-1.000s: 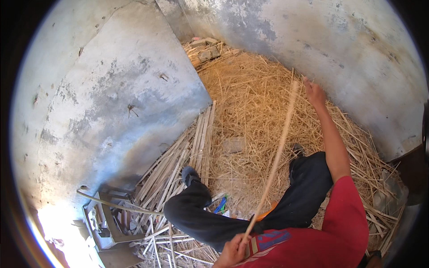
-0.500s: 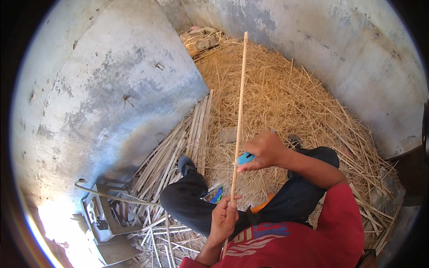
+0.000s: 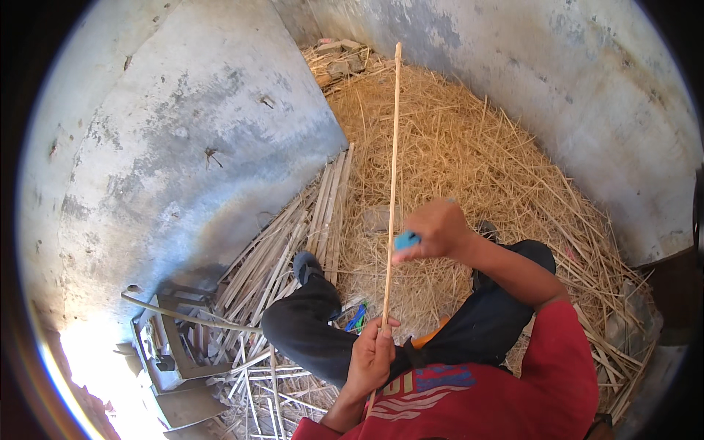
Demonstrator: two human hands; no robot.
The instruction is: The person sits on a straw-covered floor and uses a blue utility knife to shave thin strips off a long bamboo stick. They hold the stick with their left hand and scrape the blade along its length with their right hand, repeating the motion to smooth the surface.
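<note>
A long, thin pale strip of wood or bamboo (image 3: 394, 161) runs from my lap up and away across the view, its far end above the shavings. My left hand (image 3: 372, 355) is closed around its lower part, close to my shirt. Farther along, my right hand (image 3: 437, 229) grips a blue-handled cutter knife (image 3: 406, 240) right beside the strip. The cutter's blade is blurred, so I cannot tell whether it touches the strip.
Straw-like shavings (image 3: 455, 147) cover the floor ahead. Split strips (image 3: 293, 227) lie heaped beside the left wall (image 3: 183, 132). A metal frame-like object (image 3: 172, 352) stands at lower left. A blue and green item (image 3: 356, 317) and an orange object (image 3: 431, 334) lie near my legs.
My right hand with the cutter has moved a little up along the strip, away from my body. My left hand keeps its hold; the strip's far end has shifted slightly left and up.
</note>
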